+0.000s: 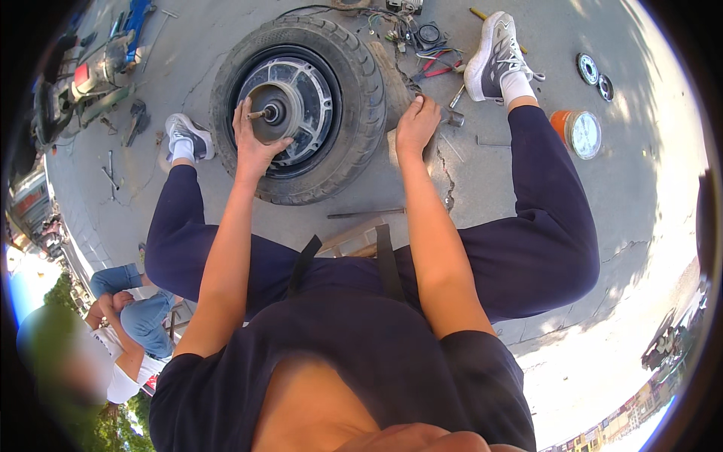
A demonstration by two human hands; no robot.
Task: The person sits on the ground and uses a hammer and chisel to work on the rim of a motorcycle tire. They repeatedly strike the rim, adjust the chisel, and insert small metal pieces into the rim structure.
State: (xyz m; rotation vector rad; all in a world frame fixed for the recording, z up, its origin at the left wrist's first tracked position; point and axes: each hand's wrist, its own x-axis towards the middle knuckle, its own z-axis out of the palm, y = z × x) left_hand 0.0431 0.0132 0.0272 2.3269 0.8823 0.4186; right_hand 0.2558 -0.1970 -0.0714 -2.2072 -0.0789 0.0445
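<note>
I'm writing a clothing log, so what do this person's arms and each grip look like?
The left grip and right grip are ungloved hands. The forearms are bare, with no watch or band visible. The sleeves are short and dark.

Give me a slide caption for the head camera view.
Left hand on the hub of a black-tired wheel, right hand beside it, red-handled pliers on the ground.
</note>
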